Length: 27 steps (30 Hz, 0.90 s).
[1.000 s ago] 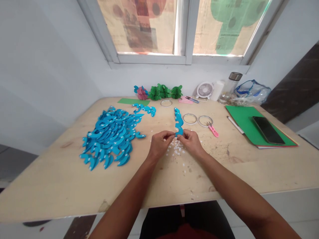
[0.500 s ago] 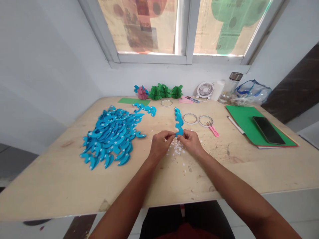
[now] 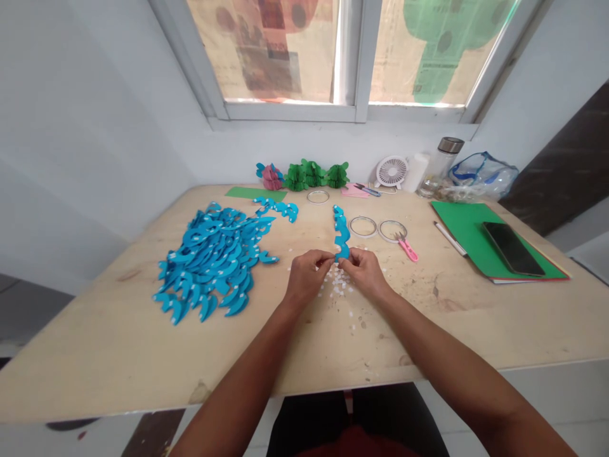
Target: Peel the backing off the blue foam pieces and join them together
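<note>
A strip of overlapping curved blue paper pieces (image 3: 341, 230) runs away from me over the table's middle. My left hand (image 3: 307, 271) pinches its near end from the left, thumb and forefinger together. From the other side, my right hand (image 3: 366, 270) has its fingertips closed on that same end. The fingers hide the exact contact. Small white paper scraps (image 3: 339, 284) are scattered beneath and between my hands. To the left lies a large heap of blue paper pieces (image 3: 209, 260) with white patches, and a shorter blue chain (image 3: 278, 208) lies behind it.
Tape rolls (image 3: 363, 227) and pink-handled snips (image 3: 406, 248) lie right of the strip. A phone (image 3: 512, 249) rests on green sheets (image 3: 457, 222), beside a white pen (image 3: 450, 239). Green paper figures (image 3: 313, 174), a small fan (image 3: 392, 172) and a bottle (image 3: 445, 162) stand along the wall.
</note>
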Each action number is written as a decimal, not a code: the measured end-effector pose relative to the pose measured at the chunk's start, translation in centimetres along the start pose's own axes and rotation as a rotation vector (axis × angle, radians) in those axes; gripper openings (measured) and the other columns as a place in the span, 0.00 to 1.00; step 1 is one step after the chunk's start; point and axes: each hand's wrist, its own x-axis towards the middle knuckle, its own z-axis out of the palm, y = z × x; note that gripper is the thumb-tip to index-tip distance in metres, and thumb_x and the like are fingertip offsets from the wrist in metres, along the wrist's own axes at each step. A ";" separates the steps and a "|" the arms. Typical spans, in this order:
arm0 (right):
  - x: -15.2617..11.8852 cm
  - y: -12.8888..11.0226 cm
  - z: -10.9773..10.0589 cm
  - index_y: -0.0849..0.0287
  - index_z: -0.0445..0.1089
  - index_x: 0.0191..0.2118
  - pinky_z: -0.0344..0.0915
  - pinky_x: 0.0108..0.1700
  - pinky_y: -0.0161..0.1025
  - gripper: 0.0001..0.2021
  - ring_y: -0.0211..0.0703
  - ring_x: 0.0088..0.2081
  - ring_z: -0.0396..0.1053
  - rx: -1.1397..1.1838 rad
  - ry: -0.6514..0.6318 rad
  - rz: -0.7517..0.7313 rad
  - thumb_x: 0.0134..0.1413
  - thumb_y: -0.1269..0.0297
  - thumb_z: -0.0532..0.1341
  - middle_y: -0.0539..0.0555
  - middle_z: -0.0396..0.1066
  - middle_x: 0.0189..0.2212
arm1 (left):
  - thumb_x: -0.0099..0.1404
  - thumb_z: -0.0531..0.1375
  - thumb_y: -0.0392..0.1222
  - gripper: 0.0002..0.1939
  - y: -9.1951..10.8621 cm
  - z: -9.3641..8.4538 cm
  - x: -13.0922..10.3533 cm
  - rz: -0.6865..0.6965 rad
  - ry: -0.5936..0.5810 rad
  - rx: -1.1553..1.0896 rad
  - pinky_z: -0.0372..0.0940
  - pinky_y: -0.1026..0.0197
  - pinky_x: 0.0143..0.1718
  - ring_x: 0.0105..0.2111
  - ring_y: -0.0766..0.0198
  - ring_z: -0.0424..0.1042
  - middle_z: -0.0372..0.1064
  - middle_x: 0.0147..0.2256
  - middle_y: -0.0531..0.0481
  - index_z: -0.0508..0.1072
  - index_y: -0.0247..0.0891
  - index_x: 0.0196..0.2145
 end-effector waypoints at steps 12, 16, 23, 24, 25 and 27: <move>-0.1 -0.2 -0.1 0.60 0.58 0.19 0.48 0.22 0.32 0.11 0.32 0.19 0.49 0.013 0.001 0.001 0.44 0.61 0.57 0.44 0.51 0.16 | 0.57 0.57 0.37 0.07 -0.2 0.1 0.1 0.056 0.003 0.050 0.64 0.64 0.33 0.29 0.64 0.71 0.75 0.29 0.49 0.75 0.38 0.29; -0.1 -0.2 -0.1 0.61 0.60 0.20 0.48 0.22 0.32 0.10 0.32 0.19 0.49 0.017 -0.002 -0.002 0.43 0.61 0.57 0.44 0.52 0.16 | 0.57 0.57 0.37 0.07 -0.1 -0.1 0.1 0.063 -0.001 0.030 0.65 0.64 0.33 0.29 0.64 0.72 0.75 0.30 0.49 0.75 0.38 0.29; -0.1 -0.2 0.0 0.60 0.59 0.19 0.48 0.23 0.32 0.11 0.32 0.19 0.50 -0.007 -0.002 -0.008 0.43 0.61 0.57 0.45 0.52 0.15 | 0.57 0.56 0.38 0.07 0.0 0.0 -0.1 0.039 0.002 0.066 0.65 0.63 0.34 0.29 0.64 0.72 0.75 0.30 0.50 0.75 0.39 0.29; -0.1 -0.2 0.0 0.60 0.58 0.18 0.48 0.23 0.32 0.11 0.32 0.19 0.50 -0.013 -0.003 -0.010 0.43 0.61 0.57 0.45 0.52 0.15 | 0.57 0.56 0.38 0.07 0.0 0.0 -0.1 0.039 0.000 0.073 0.65 0.63 0.34 0.29 0.64 0.72 0.75 0.30 0.50 0.75 0.39 0.29; -0.1 -0.2 0.0 0.60 0.58 0.18 0.48 0.23 0.32 0.12 0.32 0.19 0.50 -0.016 -0.003 -0.011 0.43 0.61 0.57 0.45 0.52 0.15 | 0.57 0.56 0.38 0.07 0.0 0.0 -0.1 0.040 -0.003 0.079 0.64 0.63 0.34 0.30 0.63 0.72 0.75 0.30 0.50 0.75 0.39 0.29; -0.1 -0.3 0.0 0.60 0.57 0.18 0.49 0.23 0.32 0.12 0.32 0.20 0.50 -0.014 -0.001 -0.011 0.44 0.60 0.57 0.45 0.52 0.15 | 0.58 0.56 0.38 0.08 0.1 0.0 -0.1 0.038 -0.008 0.086 0.64 0.63 0.34 0.30 0.63 0.72 0.75 0.30 0.49 0.75 0.39 0.29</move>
